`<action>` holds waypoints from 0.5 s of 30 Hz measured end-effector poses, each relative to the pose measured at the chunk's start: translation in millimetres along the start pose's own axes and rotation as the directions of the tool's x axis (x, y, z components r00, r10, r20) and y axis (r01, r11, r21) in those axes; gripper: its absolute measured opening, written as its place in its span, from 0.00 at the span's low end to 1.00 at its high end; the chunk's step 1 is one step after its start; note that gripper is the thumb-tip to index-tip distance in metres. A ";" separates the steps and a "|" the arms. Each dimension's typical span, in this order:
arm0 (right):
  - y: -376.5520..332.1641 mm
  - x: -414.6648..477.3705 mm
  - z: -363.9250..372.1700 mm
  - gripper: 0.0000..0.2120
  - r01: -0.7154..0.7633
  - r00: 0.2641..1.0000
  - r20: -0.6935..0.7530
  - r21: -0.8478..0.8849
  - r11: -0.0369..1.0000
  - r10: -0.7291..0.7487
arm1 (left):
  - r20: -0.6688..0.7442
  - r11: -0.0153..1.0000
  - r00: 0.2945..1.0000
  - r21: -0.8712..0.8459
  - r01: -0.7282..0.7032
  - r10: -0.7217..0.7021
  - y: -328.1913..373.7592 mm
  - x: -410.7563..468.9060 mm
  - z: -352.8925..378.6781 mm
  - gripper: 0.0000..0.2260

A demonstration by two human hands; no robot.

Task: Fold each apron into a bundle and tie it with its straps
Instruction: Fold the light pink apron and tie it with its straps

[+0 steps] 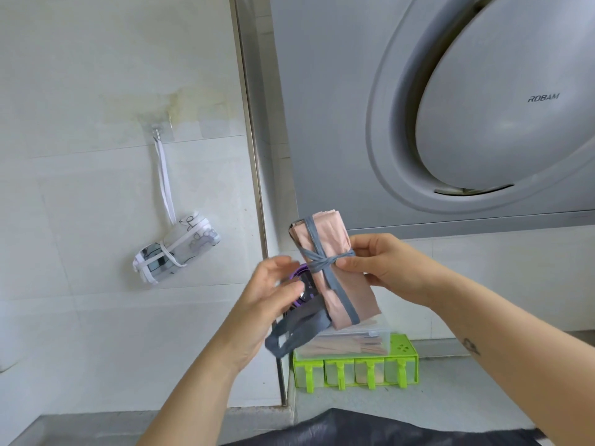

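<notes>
A pink apron bundle (335, 252) is folded into a tight roll and crossed by its grey straps, knotted at the middle. My right hand (376, 265) grips the bundle from the right, thumb by the knot. A loose grey strap loop (296, 333) hangs from the bundle's lower end. My left hand (270, 304) is blurred just left of the bundle with fingers apart, next to that loop; whether it touches the strap I cannot tell. A second bundle, white patterned apron (177, 249), hangs tied by its white strap from a wall hook (157, 132).
A range hood (483, 107) fills the upper right. On the counter below stands a green rack of clear containers (354, 368) with a clear box on top. A purple round object (304, 278) shows behind my left hand. Dark fabric (370, 429) lies at the bottom edge.
</notes>
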State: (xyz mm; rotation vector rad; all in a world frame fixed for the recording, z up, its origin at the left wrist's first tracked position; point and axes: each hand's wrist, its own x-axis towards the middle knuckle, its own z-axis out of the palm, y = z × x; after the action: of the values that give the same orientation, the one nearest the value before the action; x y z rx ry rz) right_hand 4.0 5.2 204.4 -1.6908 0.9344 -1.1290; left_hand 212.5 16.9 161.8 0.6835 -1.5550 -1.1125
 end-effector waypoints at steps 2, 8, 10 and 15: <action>0.8 -0.8 2.3 0.07 0.012 1.000 0.016 -0.008 1.000 -0.012 | 0.119 0.974 0.988 0.214 0.072 -0.100 -7.0 -4.5 2.8 0.21; 10.0 -5.3 16.8 0.03 0.179 0.978 -0.020 -0.435 0.882 -0.208 | 0.123 0.865 0.986 0.500 0.034 -0.110 -10.4 -9.3 8.7 0.07; 14.8 -6.9 17.6 0.02 0.207 0.969 -0.015 -0.486 0.849 -0.245 | 0.127 0.870 0.985 0.491 0.043 -0.120 -7.1 -12.4 8.9 0.08; 22.9 -12.7 13.4 0.12 0.196 0.980 0.098 -0.376 0.906 -0.171 | 0.111 0.881 0.989 0.472 0.039 -0.102 -5.5 -14.9 -6.7 0.09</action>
State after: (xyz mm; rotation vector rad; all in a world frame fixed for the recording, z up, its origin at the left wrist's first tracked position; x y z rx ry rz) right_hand 10.2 12.5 176.5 -2.1598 1.0219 -1.0530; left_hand 222.4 25.5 150.6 1.0129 -1.9558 -0.8460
